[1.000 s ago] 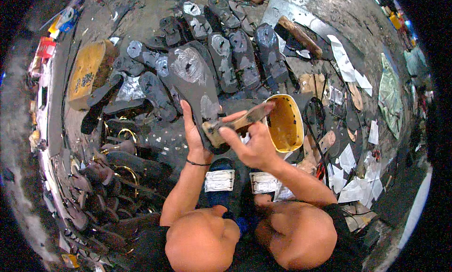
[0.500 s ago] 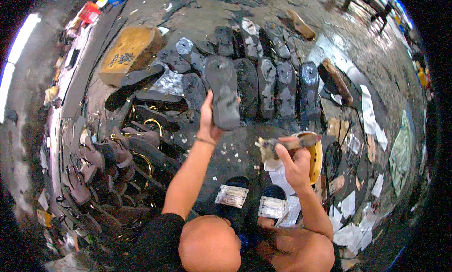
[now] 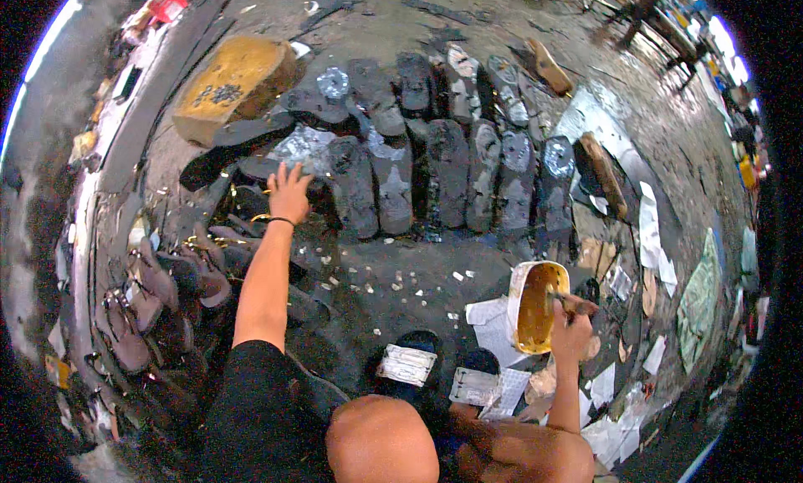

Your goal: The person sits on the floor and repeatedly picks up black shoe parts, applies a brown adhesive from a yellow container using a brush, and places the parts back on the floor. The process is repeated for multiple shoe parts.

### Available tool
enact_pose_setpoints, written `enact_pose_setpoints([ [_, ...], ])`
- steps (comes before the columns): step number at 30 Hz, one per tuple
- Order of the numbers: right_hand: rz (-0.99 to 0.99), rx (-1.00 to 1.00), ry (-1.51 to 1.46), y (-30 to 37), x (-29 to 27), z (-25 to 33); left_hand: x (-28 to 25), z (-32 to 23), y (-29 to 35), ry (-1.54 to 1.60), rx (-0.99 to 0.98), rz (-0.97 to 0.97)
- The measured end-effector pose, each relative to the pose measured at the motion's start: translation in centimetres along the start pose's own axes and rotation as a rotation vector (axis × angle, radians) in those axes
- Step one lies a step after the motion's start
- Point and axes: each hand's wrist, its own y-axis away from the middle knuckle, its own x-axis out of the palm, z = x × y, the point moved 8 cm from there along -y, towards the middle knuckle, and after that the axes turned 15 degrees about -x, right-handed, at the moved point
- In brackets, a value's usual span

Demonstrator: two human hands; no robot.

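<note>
Yellow-lined container [image 3: 517,303], immediately left of the right hand [image 3: 572,337], whose fingers are closed round a brush [image 3: 554,296] at its mouth; a sideways tug could tip it onto the adjoining paper [image 3: 492,322]. Left hand [image 3: 289,200]: fingers spread, apparently bare, left of a dark sole [image 3: 355,186] that a hasty grab might knock askew

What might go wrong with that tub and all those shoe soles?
The brush in the right hand might drip onto the white paper beside the yellow-lined tub. A bump could tip the tub. The left hand, spread near a dark shoe sole, might nudge it into its neighbour.
</note>
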Motion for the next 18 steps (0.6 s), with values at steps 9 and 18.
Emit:
enact_pose_setpoints([
  [9,0.475,0.087,0.490,3.8,-3.2,-2.1,-22.4,-1.6,16.5,0.993,-0.188,-0.334],
  [18,0.489,-0.151,0.361,7.9,-3.5,0.7,-6.9,-8.2,36.5,0.788,-0.267,0.083],
])
